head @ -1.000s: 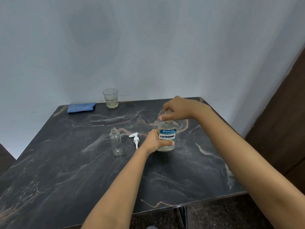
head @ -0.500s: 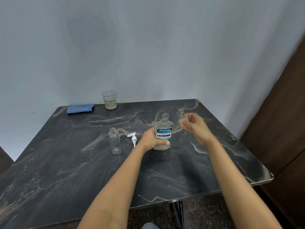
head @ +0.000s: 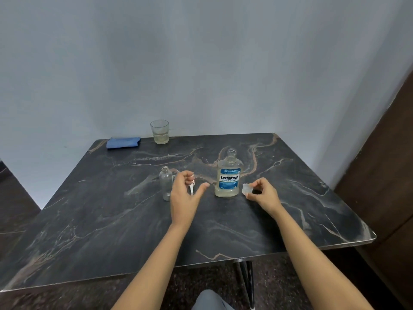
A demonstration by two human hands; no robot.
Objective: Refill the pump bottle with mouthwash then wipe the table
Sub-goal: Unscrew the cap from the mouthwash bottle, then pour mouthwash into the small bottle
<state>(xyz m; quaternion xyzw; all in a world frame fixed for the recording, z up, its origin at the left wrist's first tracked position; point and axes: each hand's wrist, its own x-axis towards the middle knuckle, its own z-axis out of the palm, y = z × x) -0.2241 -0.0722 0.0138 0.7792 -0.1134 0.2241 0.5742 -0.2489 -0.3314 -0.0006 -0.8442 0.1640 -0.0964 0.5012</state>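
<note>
The mouthwash bottle (head: 229, 178), clear with a blue label, stands uncapped and upright on the dark marble table (head: 111, 231). My right hand (head: 261, 193) pinches its clear cap (head: 246, 189) low beside the bottle's right side. A small empty clear pump bottle (head: 166, 183) stands open to the left. My left hand (head: 184, 193) hovers between the two bottles, fingers apart and holding nothing. It partly hides the white pump head (head: 191, 188) lying on the table.
A folded blue cloth (head: 123, 142) lies at the table's back left corner. A drinking glass (head: 159, 132) with a little pale liquid stands near the back edge by the wall. A dark wooden panel (head: 384, 166) rises at the right.
My right hand took the cap off the mouthwash bottle and lowered it to the bottle's right. My left hand let go of the bottle and moved left over the pump head.
</note>
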